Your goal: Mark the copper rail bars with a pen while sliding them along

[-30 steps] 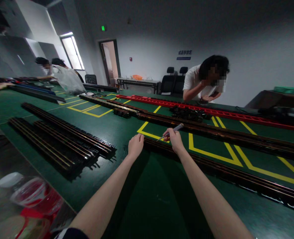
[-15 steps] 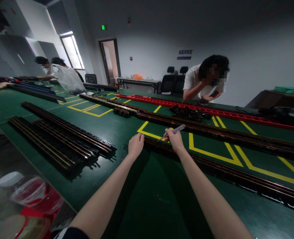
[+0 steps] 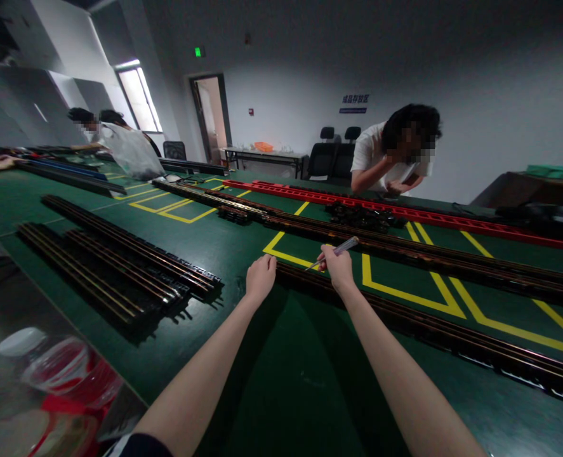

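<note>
Head view: at the near end of the long dark rail (image 3: 405, 317), the slim screwdriver (image 3: 337, 250), pinched in the right hand (image 3: 337, 268), is seen raised slightly since earlier, while the left hand (image 3: 261, 277), loosely curled, remains on that end.

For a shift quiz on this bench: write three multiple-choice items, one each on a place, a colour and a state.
1. Where is the left hand?
A. at the near end of the long dark rail
B. on the plastic bottle
C. on the red rail

2. What colour are the lines on the green table mat?
A. white
B. yellow
C. blue

3. What does the right hand do?
A. lies open
B. grips the thin clear-handled screwdriver
C. holds a bag

Key: A, it rests by the rail's end; B, yellow shows; B, fingers close on it.
</note>
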Tool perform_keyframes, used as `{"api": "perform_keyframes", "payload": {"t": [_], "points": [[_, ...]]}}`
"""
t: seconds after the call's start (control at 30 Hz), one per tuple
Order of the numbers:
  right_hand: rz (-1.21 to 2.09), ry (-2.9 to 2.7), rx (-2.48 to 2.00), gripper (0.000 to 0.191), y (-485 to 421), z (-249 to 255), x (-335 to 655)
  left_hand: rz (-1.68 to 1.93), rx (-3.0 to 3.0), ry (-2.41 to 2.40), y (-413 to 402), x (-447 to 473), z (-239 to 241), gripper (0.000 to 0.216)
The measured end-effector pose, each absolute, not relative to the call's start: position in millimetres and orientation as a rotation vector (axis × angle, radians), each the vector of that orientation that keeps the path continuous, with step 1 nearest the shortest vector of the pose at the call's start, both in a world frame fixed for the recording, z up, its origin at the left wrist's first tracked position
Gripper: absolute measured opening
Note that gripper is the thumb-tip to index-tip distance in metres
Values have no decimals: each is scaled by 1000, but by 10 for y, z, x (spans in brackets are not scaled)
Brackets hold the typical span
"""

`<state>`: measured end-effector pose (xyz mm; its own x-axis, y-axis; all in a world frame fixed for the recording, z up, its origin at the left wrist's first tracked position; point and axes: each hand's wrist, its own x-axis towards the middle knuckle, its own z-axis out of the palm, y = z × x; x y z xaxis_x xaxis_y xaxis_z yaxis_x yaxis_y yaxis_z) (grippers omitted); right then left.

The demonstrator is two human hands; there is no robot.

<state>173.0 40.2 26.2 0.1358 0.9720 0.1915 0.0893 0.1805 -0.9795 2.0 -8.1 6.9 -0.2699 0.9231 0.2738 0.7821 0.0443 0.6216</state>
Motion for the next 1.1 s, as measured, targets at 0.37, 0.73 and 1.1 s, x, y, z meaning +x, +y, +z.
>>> {"api": "perform_keyframes", "payload": {"t": [0.37, 0.73, 1.1], "points": [[965, -1277, -1137, 28, 418, 231, 1736, 1080, 1841, 2091, -75, 33, 31, 27], [956, -1482, -1189, 27, 353, 343, 1865, 989, 2307, 2085, -181, 158, 65, 28], [1031, -1408, -1229, 26, 276, 362, 2079, 774, 2564, 1698, -208, 170, 86, 36]]}}
